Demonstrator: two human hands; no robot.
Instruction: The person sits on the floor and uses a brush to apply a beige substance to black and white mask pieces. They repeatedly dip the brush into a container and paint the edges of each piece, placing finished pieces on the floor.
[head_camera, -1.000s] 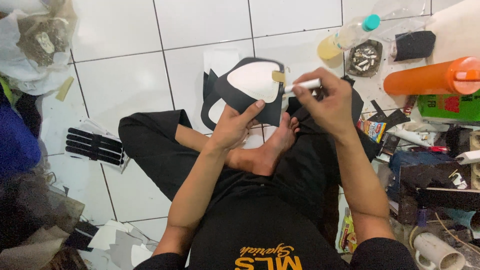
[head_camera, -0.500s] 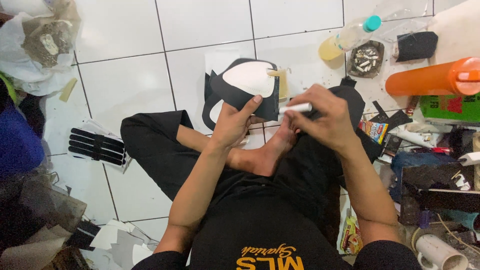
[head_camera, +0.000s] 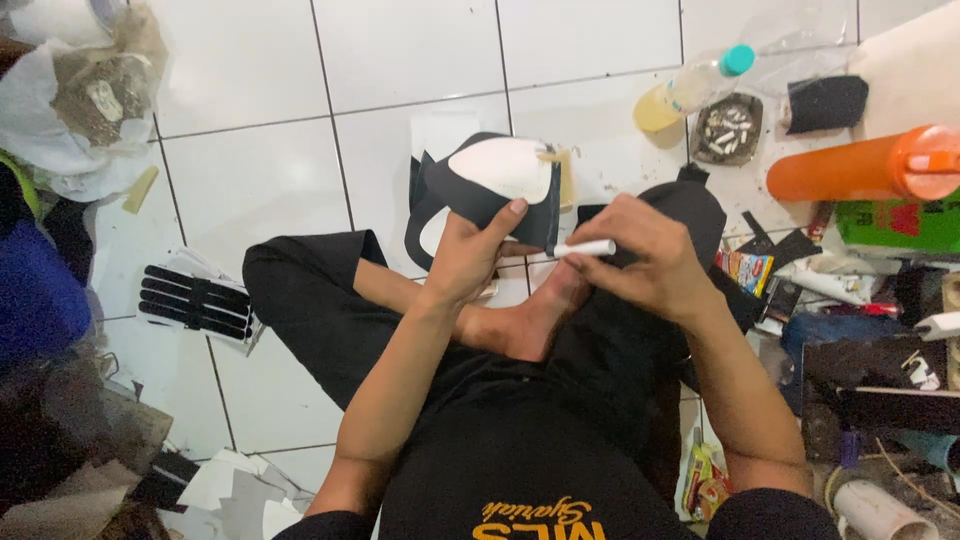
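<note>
I sit cross-legged on a white tiled floor in black clothes. My left hand (head_camera: 472, 255) grips the lower edge of a black sheet piece (head_camera: 455, 190) that has a white oval pattern (head_camera: 503, 168) lying on it. My right hand (head_camera: 640, 255) holds a white marker (head_camera: 583, 248), its tip pointing left at the sheet's right edge. My bare foot (head_camera: 535, 320) rests just below both hands.
An orange cylinder (head_camera: 860, 168), a plastic bottle with a teal cap (head_camera: 690, 88), an ashtray (head_camera: 728, 128) and cluttered tools lie at the right. Black strips on white paper (head_camera: 195, 300) lie at the left, a plastic bag (head_camera: 70, 110) at top left, paper scraps (head_camera: 230, 485) at bottom left.
My right hand with the marker has dropped lower and moved in toward the sheet's right edge. The black sheet has shifted slightly down and left with my left hand.
</note>
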